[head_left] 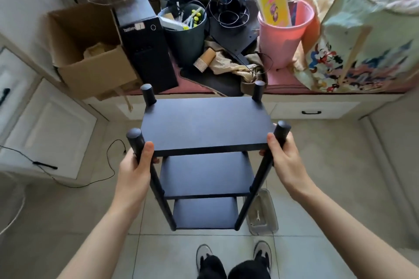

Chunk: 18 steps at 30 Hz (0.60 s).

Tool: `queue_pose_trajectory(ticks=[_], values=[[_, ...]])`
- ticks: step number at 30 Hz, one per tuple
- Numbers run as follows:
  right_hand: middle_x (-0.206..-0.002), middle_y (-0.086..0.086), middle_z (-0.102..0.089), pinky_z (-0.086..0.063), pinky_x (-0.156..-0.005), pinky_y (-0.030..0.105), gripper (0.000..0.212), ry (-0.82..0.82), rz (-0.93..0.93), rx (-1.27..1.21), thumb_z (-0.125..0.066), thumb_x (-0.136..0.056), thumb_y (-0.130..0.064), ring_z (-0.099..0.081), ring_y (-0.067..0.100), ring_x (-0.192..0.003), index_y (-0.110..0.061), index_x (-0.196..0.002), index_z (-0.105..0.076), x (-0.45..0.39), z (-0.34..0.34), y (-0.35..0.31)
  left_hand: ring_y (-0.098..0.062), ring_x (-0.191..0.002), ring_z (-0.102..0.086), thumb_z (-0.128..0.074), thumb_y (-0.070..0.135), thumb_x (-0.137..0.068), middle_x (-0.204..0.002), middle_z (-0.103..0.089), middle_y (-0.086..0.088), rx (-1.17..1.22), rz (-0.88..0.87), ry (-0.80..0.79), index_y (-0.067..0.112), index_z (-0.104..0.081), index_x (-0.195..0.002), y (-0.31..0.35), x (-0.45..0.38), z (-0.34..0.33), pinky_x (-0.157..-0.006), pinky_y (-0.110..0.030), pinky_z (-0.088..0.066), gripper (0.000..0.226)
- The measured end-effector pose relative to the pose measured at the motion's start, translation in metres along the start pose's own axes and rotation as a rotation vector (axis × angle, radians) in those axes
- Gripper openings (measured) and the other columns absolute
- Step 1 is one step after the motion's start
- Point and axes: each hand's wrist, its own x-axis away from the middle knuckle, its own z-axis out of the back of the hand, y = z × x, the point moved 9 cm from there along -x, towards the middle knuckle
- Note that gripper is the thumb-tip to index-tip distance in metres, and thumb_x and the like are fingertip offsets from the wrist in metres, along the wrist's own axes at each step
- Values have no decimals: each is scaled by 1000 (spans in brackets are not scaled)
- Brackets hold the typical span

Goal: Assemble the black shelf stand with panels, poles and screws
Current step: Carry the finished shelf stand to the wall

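The black shelf stand (205, 127) is upright in front of me above the tiled floor, with three panels stacked between round poles. My left hand (135, 171) grips the near left pole (136, 140) just below the top panel. My right hand (283, 157) grips the near right pole (281, 131) at the same height. The two far poles (148, 94) stick up past the top panel's back corners. I cannot tell whether the stand's feet touch the floor.
A clear plastic tray (264, 213) with a small wrench lies on the floor by the stand's right foot. Behind it a low bench holds a cardboard box (90, 52), a black computer tower (147, 41), a dark bin (186, 34), a pink bucket (283, 38) and bags. My shoes (233, 256) are below.
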Motion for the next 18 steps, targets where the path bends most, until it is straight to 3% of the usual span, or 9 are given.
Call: queue_pose_trajectory(ticks=[5,8,10,12,15,18], values=[[-106,-2,-63,-53,-80,24,25,47,15,-30,-48,-102,-19,-62,4,-91,-10,-125,-49,47,29,-42,-8,-103,-67,-58,68,-79,-102,-75,11,26,48,-107,33,-65,-105,39,36,-1,-95,-35,-50,44],[-107,-5,-66,-53,-77,19,28,92,4,-76,-50,-100,-22,-66,2,-95,-11,-126,-50,72,52,-55,-1,-110,-65,-63,90,-59,-114,-73,19,55,82,-213,32,-65,-116,55,57,-15,-101,-36,-46,82],[-108,-6,-68,-53,-78,20,39,119,2,-103,-53,-94,-33,-67,5,-100,-12,-127,-50,86,68,-61,2,-107,-66,-61,95,-51,-113,-73,19,75,89,-241,31,-67,-114,63,69,-27,-101,-37,-45,91],[-109,-9,-69,-51,-82,22,54,147,5,-106,-58,-91,-49,-66,6,-104,-11,-129,-50,97,87,-63,2,-105,-67,-58,97,-51,-112,-74,17,92,90,-274,33,-70,-108,70,80,-42,-100,-38,-45,87],[-107,-14,-69,-51,-81,18,88,216,6,-95,-58,-71,-82,-65,2,-103,-14,-126,-52,110,118,-68,0,-98,-68,-52,101,-50,-108,-75,14,105,79,-332,44,-74,-92,81,97,-71,-95,-38,-45,74],[-105,-13,-69,-49,-80,18,86,298,-12,-106,-47,-63,-94,-64,1,-100,-26,-115,-58,121,157,-66,-1,-95,-68,-48,99,-56,-106,-75,12,100,98,-366,45,-74,-89,87,114,-106,-95,-37,-45,68]])
